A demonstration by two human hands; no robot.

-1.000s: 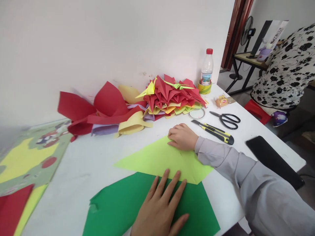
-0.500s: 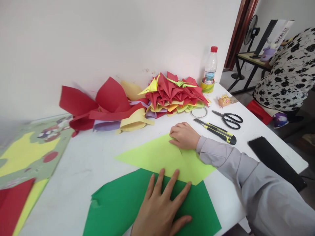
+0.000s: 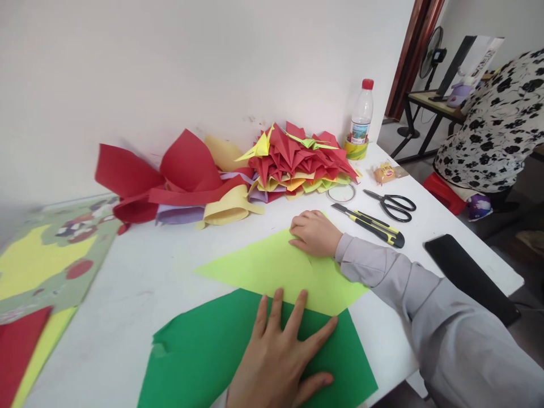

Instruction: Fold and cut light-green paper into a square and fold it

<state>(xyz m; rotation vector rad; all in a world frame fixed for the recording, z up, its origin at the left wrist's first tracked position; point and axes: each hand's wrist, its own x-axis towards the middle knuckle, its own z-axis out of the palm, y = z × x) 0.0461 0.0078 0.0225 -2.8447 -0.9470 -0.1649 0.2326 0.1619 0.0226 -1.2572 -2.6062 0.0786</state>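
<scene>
A light green sheet of paper (image 3: pixel 255 266), folded with a pointed left end, lies on the white table. My right hand (image 3: pixel 317 233) rests at its upper edge with curled fingers, closed on the paper. My left hand (image 3: pixel 274 360) lies flat with fingers spread, its palm over a dark green sheet (image 3: pixel 191 340) and its fingertips at the light green paper's lower edge. The dark green sheet has a small torn, creased spot on its left side and lies partly under the light green one.
Behind are red paper petals (image 3: pixel 191 164) and a folded red paper cluster (image 3: pixel 293 156). Right of my hands lie a box cutter (image 3: pixel 369 225), scissors (image 3: pixel 391 205), a bottle (image 3: pixel 361 116) on tape rolls and a black flat object (image 3: pixel 471 277). A person (image 3: pixel 497 124) in a floral top is at far right.
The view has shifted slightly. My left index finger has spread a little to the right along the paper's lower edge. My right hand keeps its place on the paper.
</scene>
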